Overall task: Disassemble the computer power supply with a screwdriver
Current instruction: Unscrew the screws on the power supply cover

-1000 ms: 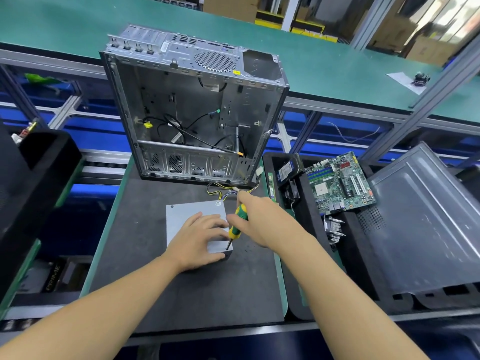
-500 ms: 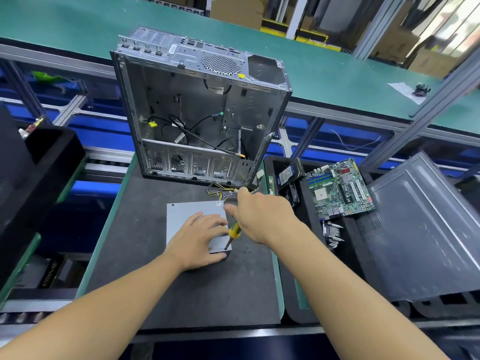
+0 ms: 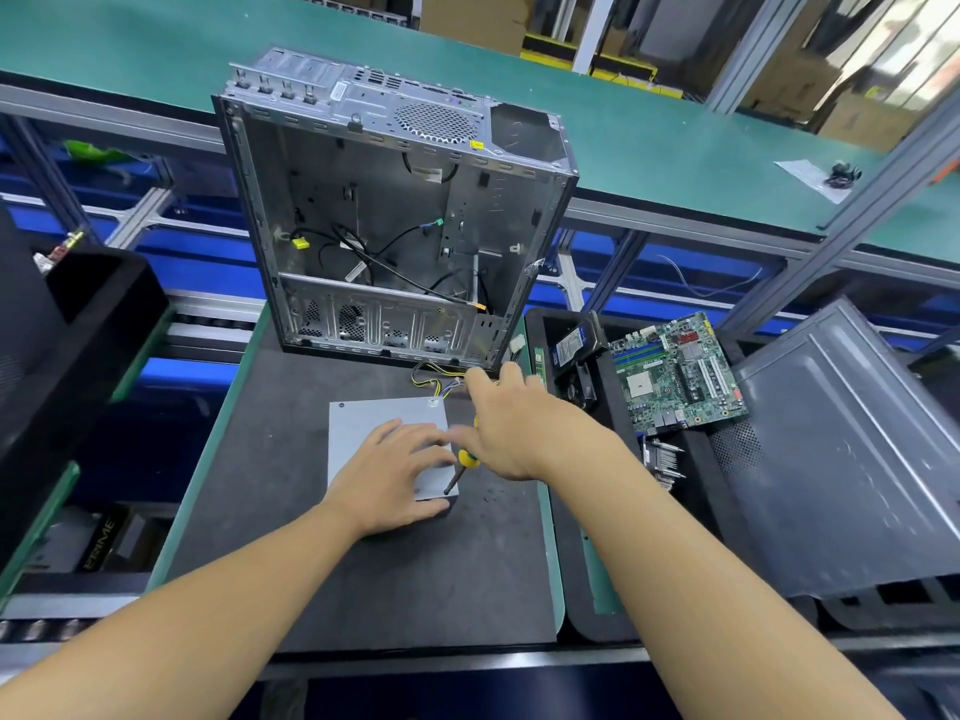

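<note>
While my flat left hand (image 3: 395,475) steadies the power supply (image 3: 363,426), my right hand (image 3: 519,428) grips the screwdriver (image 3: 464,466), shaft slanting down-left to its lower-right corner.

An open metal computer case (image 3: 395,210) stands upright in the upper middle of the frame at the far end of a dark mat (image 3: 415,579), with loose black cables (image 3: 395,272) lying inside it. To its right, a green motherboard (image 3: 675,376) leans in a black tray (image 3: 540,324), and a grey side panel (image 3: 841,449) lies tilted just beside it at the right edge. A green belt (image 3: 156,39) runs across the top with cardboard boxes (image 3: 467,13) behind it, and a black bin (image 3: 78,324) fills the left edge.
</note>
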Available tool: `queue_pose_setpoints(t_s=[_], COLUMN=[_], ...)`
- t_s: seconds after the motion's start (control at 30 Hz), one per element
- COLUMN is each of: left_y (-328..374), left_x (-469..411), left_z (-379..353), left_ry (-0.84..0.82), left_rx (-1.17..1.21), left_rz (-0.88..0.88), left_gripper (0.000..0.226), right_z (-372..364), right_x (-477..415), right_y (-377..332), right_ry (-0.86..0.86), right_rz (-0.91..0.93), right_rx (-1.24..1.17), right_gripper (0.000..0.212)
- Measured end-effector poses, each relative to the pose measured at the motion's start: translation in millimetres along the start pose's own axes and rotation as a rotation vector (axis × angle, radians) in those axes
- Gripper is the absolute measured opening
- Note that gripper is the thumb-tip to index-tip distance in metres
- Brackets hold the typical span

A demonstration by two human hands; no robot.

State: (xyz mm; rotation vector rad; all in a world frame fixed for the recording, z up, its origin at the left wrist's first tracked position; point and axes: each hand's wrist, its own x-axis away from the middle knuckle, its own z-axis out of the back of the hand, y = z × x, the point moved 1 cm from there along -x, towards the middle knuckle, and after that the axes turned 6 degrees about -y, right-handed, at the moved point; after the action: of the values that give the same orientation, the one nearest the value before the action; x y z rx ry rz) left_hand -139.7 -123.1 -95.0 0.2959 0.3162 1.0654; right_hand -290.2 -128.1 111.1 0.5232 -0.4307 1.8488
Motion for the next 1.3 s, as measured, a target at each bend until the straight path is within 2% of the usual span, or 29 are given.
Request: queue_pose_setpoints(t_s=[0.07, 0.23, 0.33, 0.4, 0.53, 0.73, 0.87, 1.07, 1.2, 1.3], left_y=[-1, -4, -4, -4, -5, -5, -5, -2, 0, 0], left_x=[-1, -1, -1, -1, -1, -2, -1, -1, 0, 1], left_z=[-1, -3, -3, -4, -5, -4, -4, -2, -1, -2], left_ry=[-0.007, -0.021, -0.014, 0.0, 0.011, -0.022, -0.018, 0.01, 0.031, 0.04], left_rx=[-0.01, -0.019, -0.014, -0.01, -0.008, -0.025, -0.033, 0.001, 0.02, 0.029], left_rz=[0.009, -0.001, -0.008, -0.014, -0.019, -0.006, -0.009, -0.004, 0.003, -0.011], left_gripper=[0.05, 0.054, 0.056, 0.055, 0.053, 0.055, 0.053, 0.045, 0.044, 0.041], right_z=[-1, 1, 7, 12, 12, -2, -4, 2, 0, -4], right_x=[-1, -6, -4, -1, -1, -10, -15, -10, -10, -11], right_y=[0, -1, -3, -3, -4, -4, -3, -10, -11, -12], right_ry=[0.039, 0.09, -0.016, -0.087, -0.128, 0.066, 0.079, 0.084, 0.008, 0.072], right_rz=[-0.058, -0.02, 0.062, 0.094, 0.095, -0.09, -0.047, 0.162, 0.191, 0.13], right_rx=[-0.004, -0.03, -0.075, -0.008, 0.051, -0.068, -0.064, -0.093, -0.109, -0.022], right_gripper=[0.038, 0.027, 0.03, 0.036, 0.044, 0.035, 0.017, 0.026, 0.031, 0.036])
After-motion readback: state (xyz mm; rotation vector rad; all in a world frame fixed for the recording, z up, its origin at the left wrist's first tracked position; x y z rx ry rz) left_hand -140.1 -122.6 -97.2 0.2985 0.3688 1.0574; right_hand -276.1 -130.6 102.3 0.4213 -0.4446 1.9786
